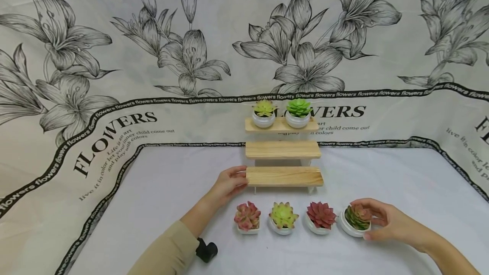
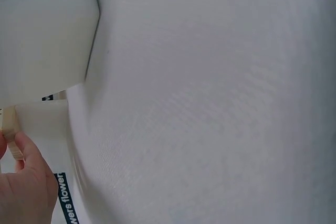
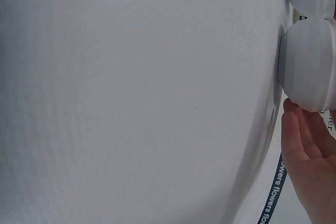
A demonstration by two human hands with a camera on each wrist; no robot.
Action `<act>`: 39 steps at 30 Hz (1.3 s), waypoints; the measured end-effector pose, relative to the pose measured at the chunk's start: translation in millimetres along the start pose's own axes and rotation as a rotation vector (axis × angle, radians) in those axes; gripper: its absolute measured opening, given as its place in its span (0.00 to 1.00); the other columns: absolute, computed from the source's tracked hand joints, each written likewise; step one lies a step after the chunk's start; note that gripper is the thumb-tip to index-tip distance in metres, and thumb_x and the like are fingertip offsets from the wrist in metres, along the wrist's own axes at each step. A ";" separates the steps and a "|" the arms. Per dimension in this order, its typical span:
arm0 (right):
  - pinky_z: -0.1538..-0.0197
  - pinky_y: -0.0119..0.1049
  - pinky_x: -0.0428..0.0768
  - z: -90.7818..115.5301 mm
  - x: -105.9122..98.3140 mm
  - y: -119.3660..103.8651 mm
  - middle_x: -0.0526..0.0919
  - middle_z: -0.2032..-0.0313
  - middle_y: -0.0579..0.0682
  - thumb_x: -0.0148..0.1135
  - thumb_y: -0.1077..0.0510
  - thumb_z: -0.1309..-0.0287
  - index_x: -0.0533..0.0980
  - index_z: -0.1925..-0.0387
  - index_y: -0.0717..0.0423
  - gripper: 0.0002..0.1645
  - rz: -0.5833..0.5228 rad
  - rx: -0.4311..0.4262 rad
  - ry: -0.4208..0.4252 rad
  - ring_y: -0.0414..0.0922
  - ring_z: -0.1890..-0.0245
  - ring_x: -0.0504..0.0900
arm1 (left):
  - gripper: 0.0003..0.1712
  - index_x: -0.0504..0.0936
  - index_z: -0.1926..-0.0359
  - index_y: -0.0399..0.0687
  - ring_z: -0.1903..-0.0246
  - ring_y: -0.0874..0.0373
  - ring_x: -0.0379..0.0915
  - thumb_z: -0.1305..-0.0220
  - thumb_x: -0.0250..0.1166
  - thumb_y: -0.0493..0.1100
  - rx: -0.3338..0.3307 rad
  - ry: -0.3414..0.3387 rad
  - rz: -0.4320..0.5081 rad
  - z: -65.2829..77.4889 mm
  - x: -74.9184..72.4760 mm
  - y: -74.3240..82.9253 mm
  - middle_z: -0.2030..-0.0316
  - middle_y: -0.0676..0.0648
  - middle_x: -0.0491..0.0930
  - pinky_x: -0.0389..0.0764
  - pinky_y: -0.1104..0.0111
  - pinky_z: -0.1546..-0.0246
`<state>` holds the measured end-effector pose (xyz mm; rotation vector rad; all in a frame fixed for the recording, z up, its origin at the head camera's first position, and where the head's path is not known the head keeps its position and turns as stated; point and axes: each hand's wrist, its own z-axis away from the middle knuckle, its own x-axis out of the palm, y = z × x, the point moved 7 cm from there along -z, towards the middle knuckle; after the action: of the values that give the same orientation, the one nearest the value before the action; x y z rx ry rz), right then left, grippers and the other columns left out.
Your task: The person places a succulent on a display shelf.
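Observation:
A three-tier stand with wooden shelves stands at the back of the table; my left hand (image 1: pixel 229 183) grips the left end of its lowest shelf (image 1: pixel 284 176). In the left wrist view, thumb and fingers pinch the wooden edge (image 2: pixel 10 124). At the right end of the front row, my right hand (image 1: pixel 387 222) holds a green and reddish potted succulent (image 1: pixel 357 217) by its round white pot. The right wrist view shows fingertips against the side of that white pot (image 3: pixel 310 64), which is upright on the cloth.
Left of the held pot stand a dark red succulent (image 1: pixel 321 215), a yellow-green one (image 1: pixel 283 215) and a pink one (image 1: pixel 247 216) in white pots. Two potted succulents (image 1: pixel 299 113) sit on the top shelf. A black object (image 1: pixel 206 250) shows beside the left sleeve. Flower-printed cloth (image 1: pixel 198 126) hangs behind.

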<state>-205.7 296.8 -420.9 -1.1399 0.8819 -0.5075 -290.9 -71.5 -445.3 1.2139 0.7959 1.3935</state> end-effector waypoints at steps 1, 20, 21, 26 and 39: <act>0.52 0.23 0.74 0.0 -0.4 0.8 0.73 0.49 0.30 0.63 0.67 0.48 0.59 0.39 0.71 0.36 -0.001 0.007 0.004 0.28 0.51 0.70 | 0.27 0.68 0.42 0.30 0.66 0.60 0.74 0.45 0.57 0.23 -0.004 0.005 0.000 -0.4 0.0 0.0 0.63 0.45 0.75 0.79 0.72 0.62; 0.52 0.20 0.71 -2.3 1.7 3.8 0.74 0.50 0.29 0.66 0.65 0.50 0.63 0.42 0.68 0.35 0.019 -0.002 0.025 0.24 0.51 0.69 | 0.27 0.68 0.41 0.29 0.66 0.60 0.74 0.45 0.56 0.23 0.003 0.001 -0.005 -1.9 0.0 0.4 0.62 0.45 0.75 0.80 0.72 0.61; 0.53 0.20 0.71 -2.1 1.4 4.5 0.74 0.50 0.28 0.67 0.64 0.50 0.63 0.42 0.68 0.35 0.028 0.007 0.034 0.23 0.51 0.68 | 0.27 0.68 0.41 0.29 0.66 0.61 0.74 0.45 0.56 0.23 0.002 0.001 -0.004 -1.8 0.0 0.2 0.62 0.45 0.75 0.80 0.71 0.61; 0.55 0.23 0.74 -0.4 -1.2 5.5 0.73 0.51 0.25 0.67 0.63 0.50 0.64 0.41 0.65 0.34 0.057 0.033 0.080 0.23 0.51 0.69 | 0.27 0.68 0.41 0.30 0.67 0.61 0.74 0.45 0.56 0.23 -0.007 0.004 -0.011 -1.5 0.0 0.3 0.61 0.44 0.76 0.80 0.71 0.60; 0.57 0.25 0.74 -2.7 -13.7 6.0 0.70 0.52 0.22 0.65 0.60 0.47 0.63 0.38 0.60 0.36 0.038 0.154 0.167 0.21 0.54 0.67 | 0.27 0.68 0.41 0.30 0.67 0.61 0.74 0.44 0.56 0.23 0.001 0.002 -0.009 -2.8 0.7 -0.3 0.61 0.44 0.76 0.79 0.72 0.63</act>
<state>-216.3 307.7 -422.2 -0.9482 0.9893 -0.6351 -293.4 -70.3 -446.2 1.2078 0.8029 1.3874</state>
